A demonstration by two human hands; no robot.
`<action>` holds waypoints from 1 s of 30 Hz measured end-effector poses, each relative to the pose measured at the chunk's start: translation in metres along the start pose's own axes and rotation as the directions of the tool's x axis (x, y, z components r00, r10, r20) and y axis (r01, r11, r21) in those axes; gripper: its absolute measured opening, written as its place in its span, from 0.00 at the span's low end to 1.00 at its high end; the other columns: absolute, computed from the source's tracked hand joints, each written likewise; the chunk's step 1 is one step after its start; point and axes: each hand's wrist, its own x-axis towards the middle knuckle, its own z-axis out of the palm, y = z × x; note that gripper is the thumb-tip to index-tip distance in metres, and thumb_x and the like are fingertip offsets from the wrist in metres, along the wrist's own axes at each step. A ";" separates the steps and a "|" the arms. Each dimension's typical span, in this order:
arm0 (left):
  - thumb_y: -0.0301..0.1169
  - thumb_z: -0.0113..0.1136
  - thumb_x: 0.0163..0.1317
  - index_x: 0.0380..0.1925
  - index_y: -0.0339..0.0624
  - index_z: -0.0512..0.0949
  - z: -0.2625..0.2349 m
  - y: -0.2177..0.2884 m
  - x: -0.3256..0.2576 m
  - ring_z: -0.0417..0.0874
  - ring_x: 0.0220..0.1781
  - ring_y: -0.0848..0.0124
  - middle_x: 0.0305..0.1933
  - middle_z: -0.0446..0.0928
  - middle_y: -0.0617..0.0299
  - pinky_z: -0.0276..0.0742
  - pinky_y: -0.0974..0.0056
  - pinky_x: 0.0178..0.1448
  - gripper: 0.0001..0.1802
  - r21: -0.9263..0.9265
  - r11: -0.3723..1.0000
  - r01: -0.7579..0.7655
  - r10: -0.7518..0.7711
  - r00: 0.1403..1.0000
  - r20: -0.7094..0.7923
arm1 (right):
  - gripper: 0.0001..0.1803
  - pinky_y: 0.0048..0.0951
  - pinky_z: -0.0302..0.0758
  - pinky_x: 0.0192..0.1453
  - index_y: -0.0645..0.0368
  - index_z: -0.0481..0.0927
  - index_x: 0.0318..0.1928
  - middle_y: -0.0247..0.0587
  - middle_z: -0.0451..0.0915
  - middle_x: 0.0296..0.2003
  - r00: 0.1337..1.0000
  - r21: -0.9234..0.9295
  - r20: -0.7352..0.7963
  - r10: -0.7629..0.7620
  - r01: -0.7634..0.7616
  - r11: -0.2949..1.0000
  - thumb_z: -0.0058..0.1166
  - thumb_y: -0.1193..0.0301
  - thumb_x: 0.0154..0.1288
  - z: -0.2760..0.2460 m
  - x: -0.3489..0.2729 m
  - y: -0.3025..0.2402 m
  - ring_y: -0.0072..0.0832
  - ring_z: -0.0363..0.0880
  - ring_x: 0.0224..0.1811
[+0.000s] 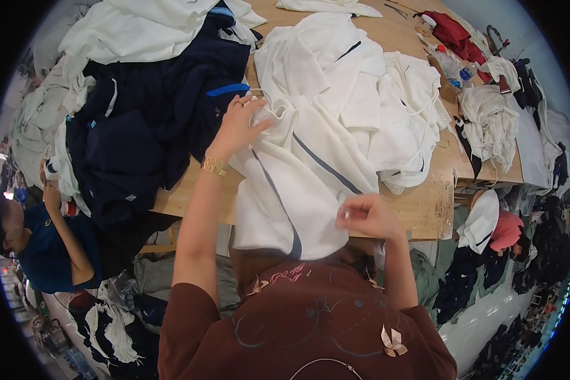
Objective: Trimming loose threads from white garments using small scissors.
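Observation:
A white garment with dark stripes [316,202] lies across the near edge of the table in front of me and hangs toward my lap. My left hand [242,125] rests at the garment's bunched upper left part, fingers stretched and apart on the cloth. Over the garment's lower right side is my right hand [375,216], its fingers curled and smeared by motion; whether anything is in them I cannot make out. Just beyond lies a heap of more white garments [323,57], with another white pile [408,120] to its right.
Dark navy garments [152,139] heap up on the left, with white cloth [133,31] on top. Bundled white cloth [491,120] and a red cloth [453,35] lie at the right. One person [50,244] sits at the left, another [503,228] at the right. The wooden table [427,202] shows between piles.

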 end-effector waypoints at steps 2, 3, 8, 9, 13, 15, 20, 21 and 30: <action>0.34 0.60 0.55 0.35 0.38 0.74 -0.005 -0.007 0.013 0.74 0.46 0.58 0.40 0.75 0.51 0.68 0.58 0.51 0.12 0.007 0.995 -0.104 0.103 0.990 0.102 | 0.11 0.15 0.54 0.24 0.62 0.76 0.26 0.21 0.63 0.17 0.960 -0.052 -0.281 -0.007 -0.008 0.999 0.62 0.68 0.55 -0.003 0.006 0.008 0.09 0.55 0.21; 0.35 0.59 0.56 0.34 0.38 0.74 -0.009 -0.009 0.017 0.76 0.41 0.60 0.37 0.76 0.52 0.70 0.60 0.48 0.12 0.007 0.980 -0.200 0.194 0.960 0.203 | 0.11 0.15 0.54 0.24 0.62 0.76 0.26 0.21 0.63 0.17 0.960 -0.053 -0.280 -0.013 -0.002 0.999 0.62 0.68 0.55 -0.003 0.008 0.007 0.09 0.55 0.21; 0.37 0.56 0.62 0.28 0.39 0.71 -0.045 0.030 0.042 0.68 0.27 0.79 0.26 0.72 0.68 0.65 0.73 0.33 0.12 -0.524 0.714 0.465 -0.220 0.859 0.462 | 0.09 0.14 0.53 0.24 0.61 0.75 0.29 0.19 0.64 0.18 0.884 0.129 -0.465 -0.051 0.125 0.984 0.58 0.69 0.59 -0.001 0.017 0.009 0.09 0.55 0.21; 0.37 0.54 0.64 0.27 0.40 0.71 -0.049 0.032 0.042 0.64 0.24 0.84 0.23 0.70 0.73 0.61 0.76 0.29 0.12 -0.728 0.522 0.445 -0.186 0.892 0.412 | 0.08 0.14 0.54 0.24 0.61 0.75 0.30 0.20 0.64 0.19 0.878 0.189 -0.474 -0.071 0.180 0.965 0.57 0.69 0.59 0.001 0.020 0.007 0.09 0.55 0.21; 0.36 0.51 0.66 0.27 0.42 0.70 -0.060 0.064 0.036 0.64 0.25 0.89 0.24 0.69 0.77 0.60 0.79 0.28 0.12 -0.866 0.249 0.434 -0.120 0.901 0.417 | 0.09 0.15 0.55 0.24 0.62 0.75 0.32 0.21 0.65 0.20 0.873 0.239 -0.471 -0.126 0.264 0.934 0.56 0.69 0.60 0.005 0.037 -0.009 0.10 0.56 0.21; 0.35 0.50 0.67 0.29 0.43 0.69 -0.061 0.076 0.031 0.65 0.24 0.89 0.24 0.69 0.76 0.61 0.79 0.28 0.10 -0.870 0.033 0.492 -0.122 0.866 0.485 | 0.09 0.17 0.56 0.24 0.64 0.74 0.32 0.23 0.65 0.21 0.806 -0.005 -0.496 -0.321 0.368 0.930 0.55 0.70 0.61 0.008 0.049 -0.013 0.11 0.56 0.21; 0.36 0.50 0.67 0.29 0.44 0.69 -0.066 0.086 0.023 0.66 0.26 0.89 0.25 0.69 0.76 0.63 0.81 0.30 0.10 -0.886 -0.046 0.460 -0.125 0.878 0.462 | 0.18 0.25 0.60 0.22 0.64 0.74 0.27 0.37 0.65 0.14 0.806 -0.215 -0.447 -0.388 0.324 0.921 0.56 0.60 0.61 0.014 0.063 -0.031 0.22 0.60 0.17; 0.36 0.50 0.67 0.29 0.44 0.70 -0.064 0.086 0.021 0.66 0.27 0.89 0.26 0.69 0.76 0.63 0.80 0.31 0.10 -0.889 -0.049 0.456 -0.130 0.879 0.459 | 0.18 0.25 0.60 0.22 0.64 0.74 0.27 0.37 0.65 0.14 0.804 -0.215 -0.449 -0.390 0.327 0.920 0.56 0.60 0.61 0.016 0.065 -0.030 0.22 0.60 0.17; 0.37 0.49 0.68 0.29 0.43 0.70 -0.060 0.090 0.019 0.67 0.29 0.89 0.28 0.71 0.75 0.65 0.80 0.34 0.11 -0.875 -0.054 0.482 -0.176 0.858 0.483 | 0.21 0.29 0.61 0.20 0.60 0.72 0.24 0.40 0.68 0.14 0.718 -0.495 -0.431 -0.547 0.318 0.808 0.57 0.54 0.58 0.019 0.069 -0.027 0.34 0.64 0.14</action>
